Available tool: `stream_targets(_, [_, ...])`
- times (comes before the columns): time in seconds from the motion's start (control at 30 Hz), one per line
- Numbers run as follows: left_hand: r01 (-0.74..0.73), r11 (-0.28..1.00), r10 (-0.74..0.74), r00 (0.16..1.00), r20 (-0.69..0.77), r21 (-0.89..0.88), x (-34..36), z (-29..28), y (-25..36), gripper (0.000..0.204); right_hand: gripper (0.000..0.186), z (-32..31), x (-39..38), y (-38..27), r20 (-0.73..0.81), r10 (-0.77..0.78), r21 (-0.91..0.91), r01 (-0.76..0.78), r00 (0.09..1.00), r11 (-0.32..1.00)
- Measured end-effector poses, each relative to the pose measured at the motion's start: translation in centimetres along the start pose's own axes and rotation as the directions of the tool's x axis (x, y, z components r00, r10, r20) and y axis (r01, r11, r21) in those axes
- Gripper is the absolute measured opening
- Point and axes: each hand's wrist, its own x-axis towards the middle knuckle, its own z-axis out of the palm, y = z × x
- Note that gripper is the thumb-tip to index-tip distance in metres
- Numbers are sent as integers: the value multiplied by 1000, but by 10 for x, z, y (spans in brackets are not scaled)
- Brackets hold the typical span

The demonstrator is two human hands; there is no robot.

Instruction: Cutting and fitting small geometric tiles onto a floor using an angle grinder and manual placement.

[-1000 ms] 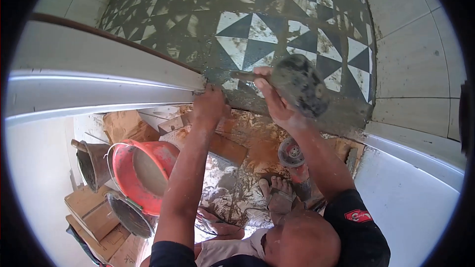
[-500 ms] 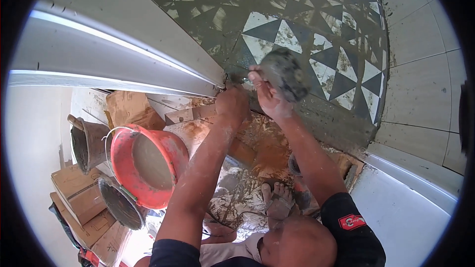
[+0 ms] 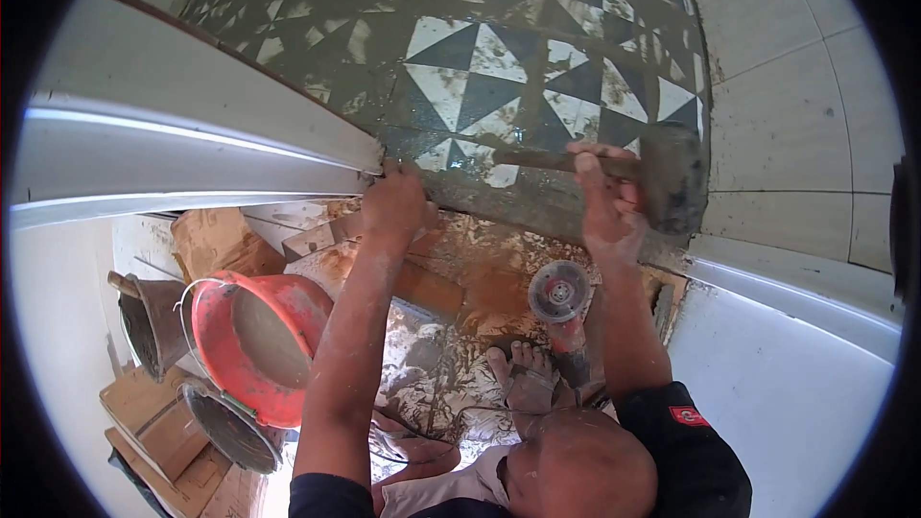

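Note:
My right hand is closed round the brown handle of a mallet, close to its big dark head, which is blurred. The handle points left over the wet patterned floor tiles, near the doorway edge. At the foot of the white door frame, my left hand is closed, its fingers bent down at the tile edge. Whatever those fingers hold, if anything, is hidden. Grey slurry covers much of the dark and white triangle pattern.
A red bucket of grey mix stands left of my left forearm, beside a dark bucket, a black basin and cardboard boxes. An angle grinder lies before my foot. Tiled wall bounds the right side.
My right hand has swung right with the mallet, so its handle now shows. The view has shifted, and the angle grinder is uncovered. My left hand stays by the door frame.

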Motion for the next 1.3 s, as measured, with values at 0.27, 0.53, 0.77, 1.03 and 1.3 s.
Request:
stream_targets(0.27, [126,984,-117,990,73,-122,7,-5,4,72,18,-42,1,-24,-99,-91,-142,76,991,987])
stream_targets(0.53, [104,985,-108,994,-24,-141,32,-5,15,93,17,-26,-1,12,-2,-49,27,49,999,998])
stream_targets(0.77, [94,991,-99,994,-49,-96,32,2,10,94,19,15,40,21,98,-80,2,80,992,997])
stream_targets(1.03, [97,990,-102,994,-42,-99,31,5,12,90,13,28,61,61,245,-445,-412,508,862,757])
stream_targets(1.3, [92,990,-99,993,-62,-107,27,12,4,89,14,18,47,53,442,-631,-722,671,638,173])
